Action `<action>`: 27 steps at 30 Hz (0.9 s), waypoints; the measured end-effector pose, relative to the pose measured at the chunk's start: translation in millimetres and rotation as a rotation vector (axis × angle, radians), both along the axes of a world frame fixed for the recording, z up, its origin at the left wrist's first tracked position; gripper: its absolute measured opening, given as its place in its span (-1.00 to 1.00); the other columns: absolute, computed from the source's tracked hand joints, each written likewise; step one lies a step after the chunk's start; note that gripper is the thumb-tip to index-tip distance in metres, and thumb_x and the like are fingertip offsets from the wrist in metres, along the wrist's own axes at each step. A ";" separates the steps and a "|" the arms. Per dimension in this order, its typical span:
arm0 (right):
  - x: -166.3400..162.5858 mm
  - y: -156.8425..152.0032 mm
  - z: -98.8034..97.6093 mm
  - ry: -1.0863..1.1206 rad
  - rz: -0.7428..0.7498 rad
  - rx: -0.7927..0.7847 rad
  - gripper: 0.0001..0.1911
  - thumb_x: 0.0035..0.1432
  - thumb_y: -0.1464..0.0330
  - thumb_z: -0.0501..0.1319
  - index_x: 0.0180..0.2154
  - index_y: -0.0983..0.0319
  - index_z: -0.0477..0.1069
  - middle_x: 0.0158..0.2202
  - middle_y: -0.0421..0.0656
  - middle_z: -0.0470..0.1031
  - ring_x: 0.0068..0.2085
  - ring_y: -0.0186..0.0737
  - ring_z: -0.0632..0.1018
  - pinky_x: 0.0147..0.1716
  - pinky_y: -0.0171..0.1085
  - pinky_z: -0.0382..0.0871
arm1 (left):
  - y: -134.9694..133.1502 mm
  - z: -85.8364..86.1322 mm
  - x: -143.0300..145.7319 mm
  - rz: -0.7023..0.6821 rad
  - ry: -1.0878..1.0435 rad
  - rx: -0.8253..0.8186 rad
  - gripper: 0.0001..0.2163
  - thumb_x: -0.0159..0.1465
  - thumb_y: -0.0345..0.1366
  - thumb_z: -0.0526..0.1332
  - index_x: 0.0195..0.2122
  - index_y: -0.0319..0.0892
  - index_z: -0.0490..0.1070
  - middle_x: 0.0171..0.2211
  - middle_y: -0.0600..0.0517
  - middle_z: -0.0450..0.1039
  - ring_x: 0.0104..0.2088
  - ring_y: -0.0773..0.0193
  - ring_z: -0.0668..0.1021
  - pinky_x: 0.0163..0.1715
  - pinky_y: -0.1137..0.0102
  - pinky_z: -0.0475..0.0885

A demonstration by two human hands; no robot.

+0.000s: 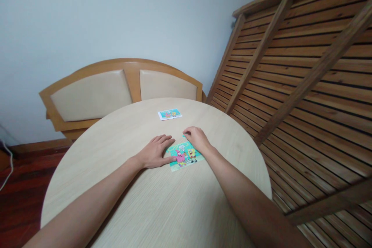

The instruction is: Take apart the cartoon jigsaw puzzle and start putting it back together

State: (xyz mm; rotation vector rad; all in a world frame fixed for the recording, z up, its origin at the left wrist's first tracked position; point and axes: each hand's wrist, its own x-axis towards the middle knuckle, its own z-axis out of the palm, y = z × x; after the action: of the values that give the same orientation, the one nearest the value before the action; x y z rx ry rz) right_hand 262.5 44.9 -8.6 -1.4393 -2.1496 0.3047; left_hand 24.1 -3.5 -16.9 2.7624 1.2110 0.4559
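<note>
Your round surface (pixel 139 209) carries the cartoon picture (pixel 190 159) between your hands. Your left hand (pixel 155 152) lies flat, fingers extended — thumb on the picture. Your right hand (pixel 198 139) curls at its far edge — pinch unconfirmed. A white-bordered card (pixel 170 114) lies farther off.

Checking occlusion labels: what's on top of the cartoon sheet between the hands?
Over the cartoon sheet: the left hand, thumb across its left edge, and the right hand, hiding its far right part. Whatever lies beneath them is covered.
</note>
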 end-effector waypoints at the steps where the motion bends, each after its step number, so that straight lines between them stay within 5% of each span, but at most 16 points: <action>1: -7.0 -1.9 -0.7 0.010 0.022 -0.005 -0.80 0.21 0.42 0.23 -0.16 0.22 0.60 -0.12 -0.08 0.65 -0.07 -0.16 0.61 0.00 -0.27 0.40 | -0.3 0.3 1.1 0.003 -0.011 0.002 -0.33 0.31 0.22 0.08 0.28 -0.15 0.24 0.29 -0.19 0.25 0.28 -0.10 0.30 0.27 0.01 0.18; 6: -30.3 -16.1 -0.8 0.124 0.195 -0.044 -0.74 0.29 0.42 0.12 -0.09 0.17 0.55 -0.11 -0.12 0.64 -0.09 -0.21 0.61 -0.02 -0.30 0.39 | -0.2 2.0 4.5 -0.038 -0.052 0.010 -0.45 0.43 0.05 -0.01 0.33 -0.14 0.17 0.30 -0.15 0.24 0.27 0.02 0.33 0.27 0.09 0.21; 11: -8.5 -21.9 5.1 0.132 0.225 -0.024 -0.71 0.23 0.41 0.18 -0.01 0.26 0.46 -0.05 -0.04 0.57 -0.03 -0.18 0.56 0.04 -0.23 0.37 | 1.8 -0.8 6.1 -0.061 0.018 -0.026 -0.47 0.45 0.02 -0.07 0.38 -0.07 0.09 0.37 -0.06 0.14 0.34 -0.02 0.24 0.29 0.02 0.15; 15: 19.0 -22.7 4.7 -0.062 0.346 -0.188 -0.29 0.10 0.05 0.33 0.23 0.17 0.33 0.30 0.05 0.28 0.33 0.07 0.25 0.29 -0.01 0.09 | 1.4 0.7 6.0 -0.038 0.038 -0.024 -0.48 0.46 0.03 -0.10 0.35 -0.04 0.18 0.33 -0.02 0.21 0.31 -0.02 0.28 0.27 0.03 0.18; 20: 36.9 -18.9 2.0 -0.207 0.227 -0.372 -0.18 0.17 -0.07 0.21 0.37 0.06 0.11 0.46 -0.05 -0.10 0.45 0.18 -0.13 0.37 0.08 -0.19 | 8.5 7.6 -12.2 -0.012 0.052 0.009 -0.52 0.46 0.01 -0.08 0.23 -0.10 0.35 0.26 -0.06 0.34 0.25 0.02 0.38 0.24 0.06 0.24; 27: 60.1 -8.1 -1.0 -0.232 0.111 -0.359 -0.15 0.20 -0.09 0.15 0.38 0.15 0.09 0.46 0.00 -0.09 0.45 0.13 -0.08 0.38 0.01 -0.17 | 17.9 12.7 -32.8 -0.153 -0.036 -0.027 -0.71 0.44 -0.14 0.05 -0.09 -0.07 0.56 0.00 0.00 0.57 0.01 0.18 0.56 0.09 0.22 0.41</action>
State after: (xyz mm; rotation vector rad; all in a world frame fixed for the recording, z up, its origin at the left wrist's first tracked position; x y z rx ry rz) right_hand 322.6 36.8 -9.6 -1.6178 -2.4616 0.6181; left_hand -8.7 14.4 -4.2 2.7847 0.9808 0.4683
